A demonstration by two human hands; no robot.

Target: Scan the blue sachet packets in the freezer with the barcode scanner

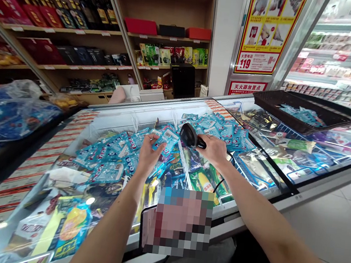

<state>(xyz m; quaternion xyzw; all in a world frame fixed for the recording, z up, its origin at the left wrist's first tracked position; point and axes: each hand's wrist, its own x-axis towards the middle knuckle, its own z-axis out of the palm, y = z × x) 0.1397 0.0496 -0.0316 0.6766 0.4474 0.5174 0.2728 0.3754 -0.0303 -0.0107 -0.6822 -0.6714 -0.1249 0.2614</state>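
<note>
My left hand (pixel 150 149) is closed on a light-blue packet (pixel 168 139), its barcode side turned up. In my right hand (pixel 214 149) is a black barcode scanner (pixel 188 134), gripped by the handle. The scanner's head sits just right of the packet and faces toward it; I cannot tell whether they touch. A black cable (pixel 219 184) hangs from below my right hand. Around and below both hands lies a heap of similar blue packets (pixel 110 151), spread on the freezer's top. Another pile of blue packets (pixel 231 131) lies behind my right hand.
Under the glass of the chest freezer (pixel 231 226) are ice cream packs. A phone (pixel 147 227), partly blurred out, stands at its front edge. A dark tray (pixel 301 110) with blue packets rests at the right. Plastic-wrapped goods (pixel 13 109) are on the left; stocked shelves (pixel 170 38) stand behind.
</note>
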